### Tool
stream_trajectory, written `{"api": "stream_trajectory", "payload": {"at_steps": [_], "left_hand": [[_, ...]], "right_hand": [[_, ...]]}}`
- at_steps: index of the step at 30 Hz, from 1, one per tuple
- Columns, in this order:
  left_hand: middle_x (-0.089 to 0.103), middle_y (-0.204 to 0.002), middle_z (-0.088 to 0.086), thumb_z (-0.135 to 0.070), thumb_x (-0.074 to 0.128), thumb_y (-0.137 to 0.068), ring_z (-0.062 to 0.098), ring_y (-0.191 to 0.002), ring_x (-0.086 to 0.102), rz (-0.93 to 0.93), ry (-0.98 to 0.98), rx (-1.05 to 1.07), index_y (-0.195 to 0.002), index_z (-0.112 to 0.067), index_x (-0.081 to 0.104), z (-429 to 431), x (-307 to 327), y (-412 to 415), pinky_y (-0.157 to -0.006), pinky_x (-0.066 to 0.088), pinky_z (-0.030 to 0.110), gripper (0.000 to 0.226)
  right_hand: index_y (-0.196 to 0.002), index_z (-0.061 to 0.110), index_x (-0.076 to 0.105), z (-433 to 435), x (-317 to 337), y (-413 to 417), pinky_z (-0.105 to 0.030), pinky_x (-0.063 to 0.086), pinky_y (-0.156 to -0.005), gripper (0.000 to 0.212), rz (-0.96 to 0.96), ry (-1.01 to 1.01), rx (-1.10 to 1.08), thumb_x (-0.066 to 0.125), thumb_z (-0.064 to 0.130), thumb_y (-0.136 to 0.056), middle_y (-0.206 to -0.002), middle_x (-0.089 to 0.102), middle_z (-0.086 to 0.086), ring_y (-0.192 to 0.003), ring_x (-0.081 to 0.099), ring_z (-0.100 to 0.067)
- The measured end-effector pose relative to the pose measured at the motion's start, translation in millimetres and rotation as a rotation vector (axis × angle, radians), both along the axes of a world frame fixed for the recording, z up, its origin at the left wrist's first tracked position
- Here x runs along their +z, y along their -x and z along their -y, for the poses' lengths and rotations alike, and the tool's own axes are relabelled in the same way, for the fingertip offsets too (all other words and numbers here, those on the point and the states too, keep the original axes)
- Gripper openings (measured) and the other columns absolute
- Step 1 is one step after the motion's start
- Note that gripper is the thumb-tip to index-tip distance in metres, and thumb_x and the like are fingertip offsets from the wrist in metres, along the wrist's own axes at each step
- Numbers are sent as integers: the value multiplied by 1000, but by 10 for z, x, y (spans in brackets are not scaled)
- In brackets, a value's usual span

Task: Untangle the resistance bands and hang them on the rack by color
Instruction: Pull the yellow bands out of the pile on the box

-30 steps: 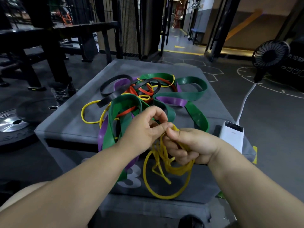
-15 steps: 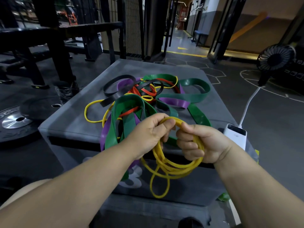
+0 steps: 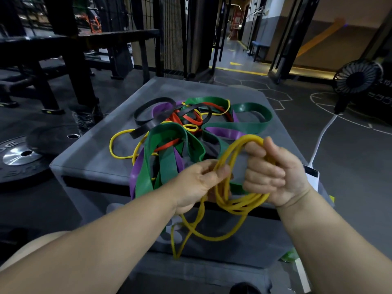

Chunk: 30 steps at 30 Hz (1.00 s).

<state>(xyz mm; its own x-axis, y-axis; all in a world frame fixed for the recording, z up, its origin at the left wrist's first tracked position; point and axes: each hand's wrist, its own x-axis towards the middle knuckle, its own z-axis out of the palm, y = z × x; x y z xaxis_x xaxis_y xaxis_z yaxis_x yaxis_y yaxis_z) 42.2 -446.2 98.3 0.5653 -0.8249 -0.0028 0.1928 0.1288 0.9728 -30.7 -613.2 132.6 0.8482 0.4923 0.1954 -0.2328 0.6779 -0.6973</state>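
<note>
A bundle of thin yellow bands (image 3: 230, 158) hangs between both hands over the near edge of the grey box. My left hand (image 3: 198, 183) pinches the strands low on the left side. My right hand (image 3: 275, 177) grips the loops, which wrap around its fingers. Loose yellow loops dangle below the hands in front of the box. Behind lies a tangled pile of bands (image 3: 186, 128): wide green, purple, black, red and thin yellow ones. No rack for hanging shows clearly.
The grey padded box (image 3: 89, 160) carries the pile. A white power bank (image 3: 311, 177) with a white cable sits at its right edge. A black fan (image 3: 356, 77) stands far right. Weight plates (image 3: 19, 158) lie on the floor at left, with dark gym frames behind.
My hands have drawn apart and the yellow bundle has opened into wider loops. My right hand rose with the loops; more yellow strand hangs lower in front of the box.
</note>
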Motion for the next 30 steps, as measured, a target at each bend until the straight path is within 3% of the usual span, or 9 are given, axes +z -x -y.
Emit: {"api": "stream_trajectory", "payload": {"at_steps": [4,7,10,15,20,23,25,27,30], "left_hand": [[68,-83,-4,-33,62,-78,8,-73,65,26,-167,-171,-102,-16,60,-11,-116,8,-61,55,25,30],[67,-92,-2,-24,57,-93,9,-80,65,111,-261,-184,-101,-16,55,-15,-180,-32,-60,52,23,11],[68,-92,-4,-17,53,-98,13,-85,65,268,-310,-195,-95,-17,54,-18,-248,-76,-72,52,28,3],[65,-83,0,-6,51,-98,12,-79,63,340,-361,-157,-91,-18,52,-17,-294,-91,-65,50,20,14],[69,-80,-7,-17,61,-93,8,-81,65,494,-452,-60,-88,-19,59,-9,-341,-150,-82,50,25,6],[67,-73,-10,-30,62,-92,2,-69,60,579,-529,1,-85,-21,68,-17,-335,-149,-69,47,19,13],[66,-77,-3,-35,61,-92,6,-67,59,644,-535,30,-81,-25,72,-19,-324,-147,-65,46,24,18],[66,-92,9,-32,61,-92,18,-84,62,716,-521,63,-84,-22,74,-18,-304,-142,-80,47,34,19],[71,-88,-1,-24,57,-96,15,-86,65,589,-498,63,-86,-27,69,-29,-303,-159,-86,48,34,16]], "right_hand": [[-94,6,51,120,107,4,-18,16,-40,28,19,-54,-111,44,31,-103,-52,34,5,-37,18,-3],[-94,6,52,226,159,31,-18,18,-40,28,41,-109,-184,45,31,-102,-55,37,4,-38,21,-4],[-94,7,52,401,217,75,-23,27,-44,28,70,-165,-276,44,33,-102,-55,38,4,-42,33,-9],[-95,7,53,701,270,197,-26,28,-48,33,84,-202,-344,41,37,-102,-57,39,2,-46,37,-12],[-95,6,54,788,257,224,-25,28,-47,37,82,-191,-361,39,40,-103,-57,39,2,-46,36,-11],[-95,6,55,797,250,218,-25,29,-47,39,82,-203,-355,39,40,-104,-56,39,2,-45,36,-11],[-94,6,56,801,239,212,-24,29,-47,39,80,-193,-377,39,40,-104,-54,42,-1,-45,36,-10],[-94,7,57,811,232,211,-24,29,-46,38,80,-200,-394,41,40,-103,-53,48,-5,-44,35,-10],[-91,7,57,836,234,216,-25,32,-44,36,85,-259,-406,44,38,-102,-55,56,-7,-43,36,-10]]}}
